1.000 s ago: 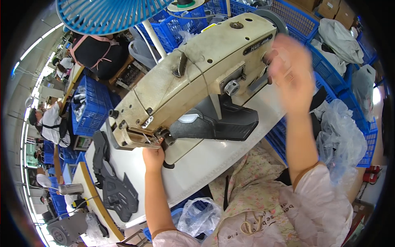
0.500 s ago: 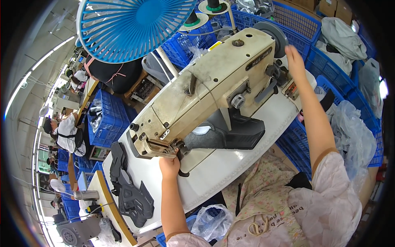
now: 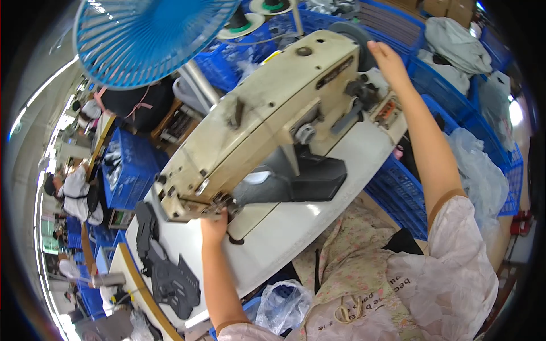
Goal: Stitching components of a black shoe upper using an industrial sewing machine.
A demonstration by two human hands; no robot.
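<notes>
A cream sewing machine stands on a white table, tilted across my view. My left hand is raised to the needle end, close to the presser foot; most of its fingers are hidden behind the machine head. At the other end, my right hand rests with outstretched fingers against the rim of the grey handwheel. Under the machine's arm lies a grey and black piece that looks like a shoe upper, its left end near the needle. Similar dark pieces lie at the table's left end.
A blue fan and thread cones stand behind the machine. Blue crates line the back and right, some holding bagged goods. Clear plastic bags hang at the right. Another person sits far left.
The view has shifted, so the machine and table appear further left. My right fingers now overlap the handwheel's edge more. My left hand stays at the needle end.
</notes>
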